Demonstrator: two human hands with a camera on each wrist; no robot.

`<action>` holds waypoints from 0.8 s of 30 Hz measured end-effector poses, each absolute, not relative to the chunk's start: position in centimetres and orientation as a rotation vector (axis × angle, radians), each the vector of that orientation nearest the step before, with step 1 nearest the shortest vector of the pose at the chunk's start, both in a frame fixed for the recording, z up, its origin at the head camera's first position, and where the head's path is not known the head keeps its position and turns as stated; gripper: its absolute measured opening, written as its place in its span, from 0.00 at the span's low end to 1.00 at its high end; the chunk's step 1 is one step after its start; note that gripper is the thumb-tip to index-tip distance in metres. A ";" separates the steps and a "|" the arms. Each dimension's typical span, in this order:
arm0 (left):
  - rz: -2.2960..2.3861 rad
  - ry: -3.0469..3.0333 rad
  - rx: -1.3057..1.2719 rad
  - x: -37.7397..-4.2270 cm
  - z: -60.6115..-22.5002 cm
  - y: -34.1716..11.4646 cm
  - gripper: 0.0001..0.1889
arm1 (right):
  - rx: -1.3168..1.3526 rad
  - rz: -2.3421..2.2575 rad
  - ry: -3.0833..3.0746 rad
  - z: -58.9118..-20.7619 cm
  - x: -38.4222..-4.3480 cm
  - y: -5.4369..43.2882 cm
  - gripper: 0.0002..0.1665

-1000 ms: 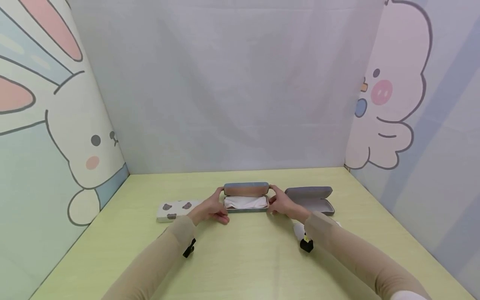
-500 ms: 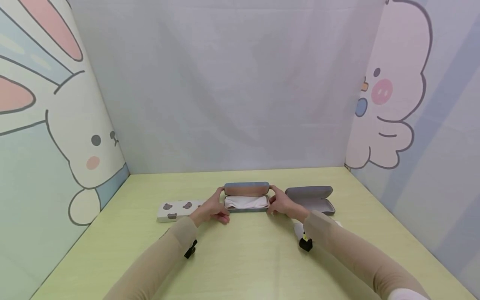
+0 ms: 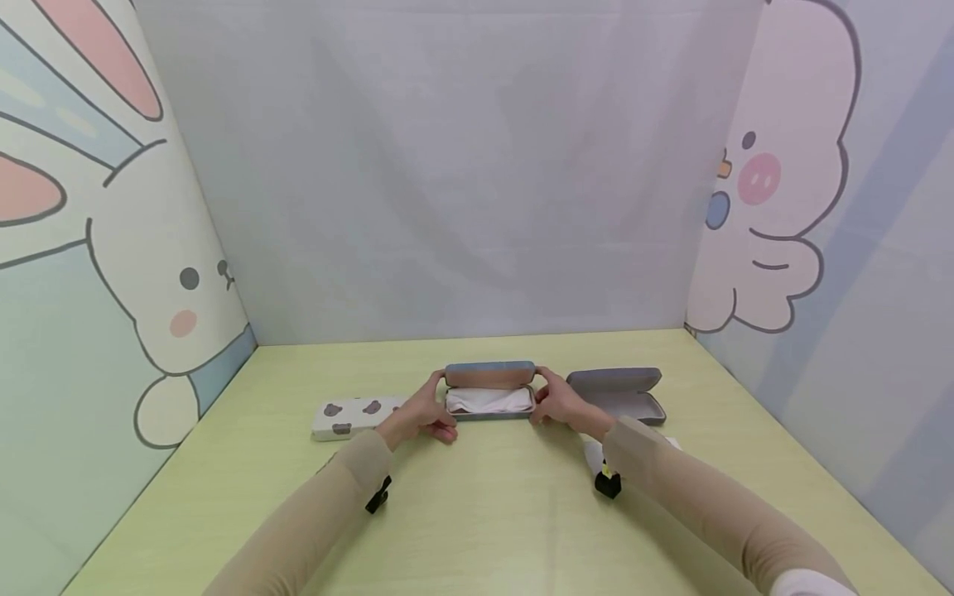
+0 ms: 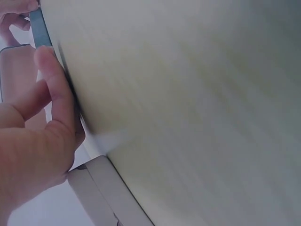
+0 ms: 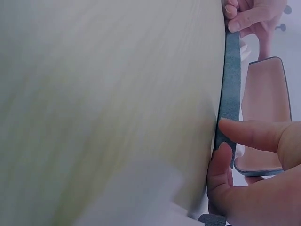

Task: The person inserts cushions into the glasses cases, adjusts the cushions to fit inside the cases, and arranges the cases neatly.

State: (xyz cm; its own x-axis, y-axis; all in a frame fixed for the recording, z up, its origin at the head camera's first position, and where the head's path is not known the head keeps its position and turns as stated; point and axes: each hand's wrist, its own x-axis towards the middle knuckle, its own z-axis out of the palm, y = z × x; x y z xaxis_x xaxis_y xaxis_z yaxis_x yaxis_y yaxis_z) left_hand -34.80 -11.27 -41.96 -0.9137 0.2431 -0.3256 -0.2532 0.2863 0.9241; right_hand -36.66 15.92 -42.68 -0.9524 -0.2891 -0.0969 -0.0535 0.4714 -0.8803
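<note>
A blue-grey glasses case (image 3: 490, 367) stands open at the middle back of the table, its pinkish lining showing. Folded inside it lies a white cloth (image 3: 488, 401). At the case's left end my left hand (image 3: 420, 414) grips it, one finger up by the lid. My right hand (image 3: 561, 404) does likewise at the right end. Close up in the right wrist view, thumb and fingers hold the case's base (image 5: 230, 89), while the lid (image 5: 267, 94) is raised. In the left wrist view, the fingers partly hide the lid (image 4: 19, 70).
Left of my left hand lies a white case (image 3: 354, 419) with brown bear prints. A grey glasses case (image 3: 619, 382) stands open to the right. Something white (image 3: 594, 455) lies partly hidden under my right forearm. Printed walls (image 3: 782, 290) enclose the table (image 3: 484, 513).
</note>
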 end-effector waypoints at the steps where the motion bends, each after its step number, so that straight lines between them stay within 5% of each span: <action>1: 1.664 2.155 -0.012 -34.8 -41.9 -11.3 0.53 | -0.297 -1.479 2.489 -42.7 -36.7 15.9 0.58; 24: 1.672 2.145 0.036 -34.6 -42.0 -11.1 0.53 | -0.306 -1.503 2.485 -42.5 -36.6 16.0 0.55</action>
State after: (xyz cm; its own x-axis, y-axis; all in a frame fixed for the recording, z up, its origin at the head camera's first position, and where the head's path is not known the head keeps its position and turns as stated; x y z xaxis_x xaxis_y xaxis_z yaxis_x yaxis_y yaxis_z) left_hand -34.56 -11.13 -41.99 -0.9118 0.2716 -0.3079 -0.2322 0.2772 0.9323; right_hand -36.58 15.96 -42.47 -0.9539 -0.2891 -0.0805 -0.0630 0.4550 -0.8883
